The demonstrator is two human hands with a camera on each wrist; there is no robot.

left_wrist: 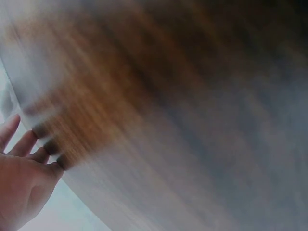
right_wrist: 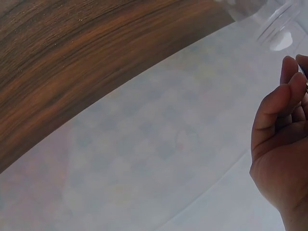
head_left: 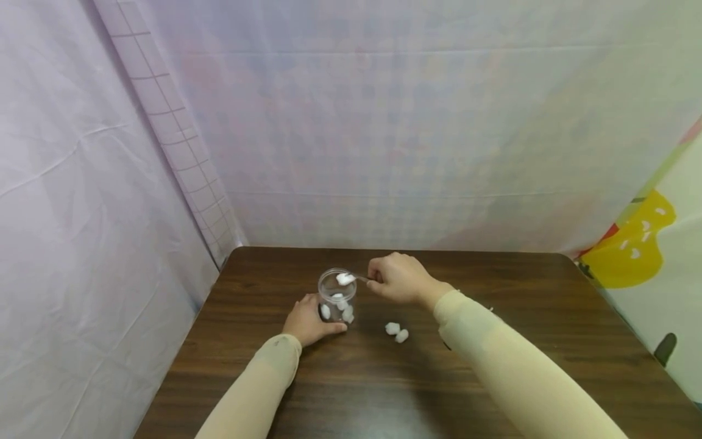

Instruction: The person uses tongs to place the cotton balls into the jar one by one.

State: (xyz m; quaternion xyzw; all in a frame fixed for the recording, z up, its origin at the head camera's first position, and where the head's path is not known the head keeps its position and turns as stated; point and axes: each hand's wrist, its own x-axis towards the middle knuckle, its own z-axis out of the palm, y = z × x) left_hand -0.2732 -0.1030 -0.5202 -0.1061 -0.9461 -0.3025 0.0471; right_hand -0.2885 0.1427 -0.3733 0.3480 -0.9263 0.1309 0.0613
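Observation:
In the head view, my left hand (head_left: 308, 322) grips the side of a clear plastic jar (head_left: 329, 291), thumb along its near side. Several white cotton balls (head_left: 348, 314) lie inside. My right hand (head_left: 402, 278) pinches slim metal tweezers (head_left: 362, 278). At their tip, a white cotton ball (head_left: 345, 279) overlaps the jar's open mouth. The right wrist view shows the fingers (right_wrist: 291, 91) curled near part of the jar (right_wrist: 276, 21). Only the palm and fingers (left_wrist: 24, 143) show in the left wrist view; the jar is out of that frame.
Two cotton balls (head_left: 392, 328) lie on the dark wood table (head_left: 351, 390), right of the jar. A pale patterned curtain (head_left: 384, 134) hangs along the table's back edge. White cloth (head_left: 82, 213) hangs on the left, and a sheet with a yellow print (head_left: 631, 256) is at the right.

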